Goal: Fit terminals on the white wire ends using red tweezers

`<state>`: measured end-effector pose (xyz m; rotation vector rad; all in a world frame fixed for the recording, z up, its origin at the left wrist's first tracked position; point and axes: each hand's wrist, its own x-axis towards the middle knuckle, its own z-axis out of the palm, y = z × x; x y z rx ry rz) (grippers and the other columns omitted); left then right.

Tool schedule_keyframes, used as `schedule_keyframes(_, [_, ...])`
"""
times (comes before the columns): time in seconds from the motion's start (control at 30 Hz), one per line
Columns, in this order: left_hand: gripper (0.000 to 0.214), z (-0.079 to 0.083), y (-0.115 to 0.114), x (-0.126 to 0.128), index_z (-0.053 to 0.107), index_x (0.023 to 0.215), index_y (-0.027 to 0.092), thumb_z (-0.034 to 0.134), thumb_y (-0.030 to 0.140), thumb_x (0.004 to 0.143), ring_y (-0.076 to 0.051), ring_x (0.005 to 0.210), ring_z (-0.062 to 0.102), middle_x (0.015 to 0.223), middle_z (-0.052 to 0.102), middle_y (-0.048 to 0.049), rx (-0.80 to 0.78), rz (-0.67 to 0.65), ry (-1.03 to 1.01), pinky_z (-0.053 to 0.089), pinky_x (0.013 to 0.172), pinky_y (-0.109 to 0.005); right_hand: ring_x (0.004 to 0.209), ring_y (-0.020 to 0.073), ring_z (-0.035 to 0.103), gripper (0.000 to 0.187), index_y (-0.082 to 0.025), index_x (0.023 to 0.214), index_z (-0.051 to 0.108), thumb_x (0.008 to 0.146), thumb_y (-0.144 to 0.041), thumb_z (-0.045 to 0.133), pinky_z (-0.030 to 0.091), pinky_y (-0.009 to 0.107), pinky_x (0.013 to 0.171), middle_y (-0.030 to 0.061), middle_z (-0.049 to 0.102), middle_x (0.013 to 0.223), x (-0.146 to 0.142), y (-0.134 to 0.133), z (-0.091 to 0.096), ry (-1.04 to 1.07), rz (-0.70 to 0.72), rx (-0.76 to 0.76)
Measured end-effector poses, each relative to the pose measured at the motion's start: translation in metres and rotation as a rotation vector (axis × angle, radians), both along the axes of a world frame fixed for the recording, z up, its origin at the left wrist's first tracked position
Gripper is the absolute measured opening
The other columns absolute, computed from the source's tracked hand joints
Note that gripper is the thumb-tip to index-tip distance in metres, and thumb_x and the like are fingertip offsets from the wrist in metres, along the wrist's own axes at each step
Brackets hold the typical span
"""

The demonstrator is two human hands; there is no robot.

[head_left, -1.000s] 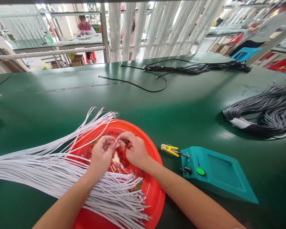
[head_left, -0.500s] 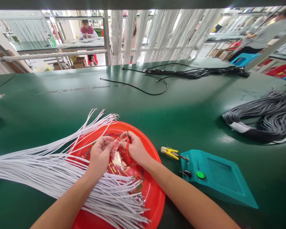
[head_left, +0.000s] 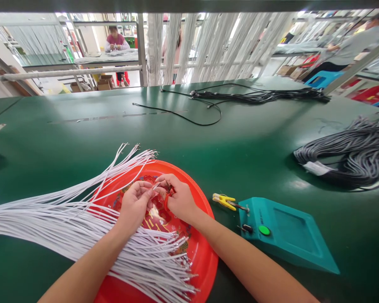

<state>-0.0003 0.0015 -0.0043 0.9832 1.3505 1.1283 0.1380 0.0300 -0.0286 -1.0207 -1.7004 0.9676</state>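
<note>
Over a round red tray [head_left: 206,252] with a printed pattern, my two hands meet fingertip to fingertip. My left hand [head_left: 133,207] is closed in a pinch on the end of a white cable [head_left: 156,185]. Red-handled scissors [head_left: 166,203] sit in my right hand [head_left: 180,200], its fingers curled round them; the blades are mostly hidden, and its thumb and forefinger are at the cable end. Under my left forearm a thick bundle of white cables [head_left: 60,216] runs in from the left, ends fanned over the tray. A smaller group of white cables [head_left: 123,170] lies across its far rim.
Right of the tray stands a teal device [head_left: 293,235] with a green button and a yellow clip [head_left: 224,201]. Coiled grey cables [head_left: 350,155] lie at far right, black cables [head_left: 255,96] along the back edge. Co-workers sit beyond hanging white cables [head_left: 208,50].
My right hand has turned, bringing the scissors from upright to lower and closer to the cable end, their dark tip now largely hidden. My left hand stays almost in place.
</note>
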Motion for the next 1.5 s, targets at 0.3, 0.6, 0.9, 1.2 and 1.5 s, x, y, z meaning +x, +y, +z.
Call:
schedule_keyframes(0.3, [0.016,0.0007,0.0015,0.0025,0.052,0.082,0.014,0.060,0.025,0.073,-0.005,0.044,0.046,0.052,0.050,0.0063,0.023,0.036,-0.070,0.037,0.046,-0.017,0.077,0.0203,0.063,0.034,-0.023,0.106,0.051,0.074,-0.014,0.051,0.048,0.033,0.067,0.0030,0.066,0.085,0.0022,0.0022,-0.0023,-0.223,-0.151,0.032])
schedule_keyframes(0.6, [0.019,-0.0019,0.0019,0.0010,0.054,0.081,0.014,0.062,0.028,0.071,-0.006,0.044,0.047,0.053,0.052,0.0051,0.031,0.029,-0.068,0.037,0.045,-0.018,0.069,0.0151,0.061,0.021,-0.022,0.096,0.047,0.076,-0.024,0.054,0.049,0.029,0.067,-0.0008,0.063,0.074,-0.0037,0.0002,0.0047,0.295,-0.001,-0.246])
schedule_keyframes(0.9, [0.026,-0.0019,0.0006,-0.0001,0.051,0.086,0.015,0.061,0.034,0.072,-0.008,0.042,0.049,0.052,0.053,0.0051,-0.013,-0.033,-0.036,0.039,0.043,-0.019,0.076,0.0161,0.062,0.032,-0.024,0.100,0.054,0.072,-0.009,0.047,0.050,0.029,0.067,0.0014,0.066,0.086,-0.0001,-0.0027,0.0000,-0.048,-0.042,0.083])
schedule_keyframes(1.2, [0.026,-0.0043,0.0014,-0.0010,0.052,0.088,0.015,0.062,0.034,0.072,-0.006,0.042,0.047,0.060,0.057,0.0034,-0.011,-0.004,-0.065,0.036,0.043,-0.018,0.076,0.0181,0.062,0.028,-0.023,0.100,0.054,0.074,-0.015,0.050,0.050,0.032,0.068,0.0027,0.066,0.087,0.0013,0.0021,-0.0024,-0.092,-0.133,0.017])
schedule_keyframes(1.5, [0.024,-0.0025,0.0014,-0.0003,0.051,0.085,0.015,0.062,0.032,0.072,-0.006,0.042,0.047,0.054,0.053,0.0057,0.013,0.004,-0.048,0.036,0.044,-0.018,0.063,0.0139,0.059,0.022,-0.021,0.095,0.047,0.076,-0.027,0.056,0.048,0.027,0.063,-0.0017,0.061,0.070,-0.0022,0.0014,0.0060,0.351,0.010,-0.281])
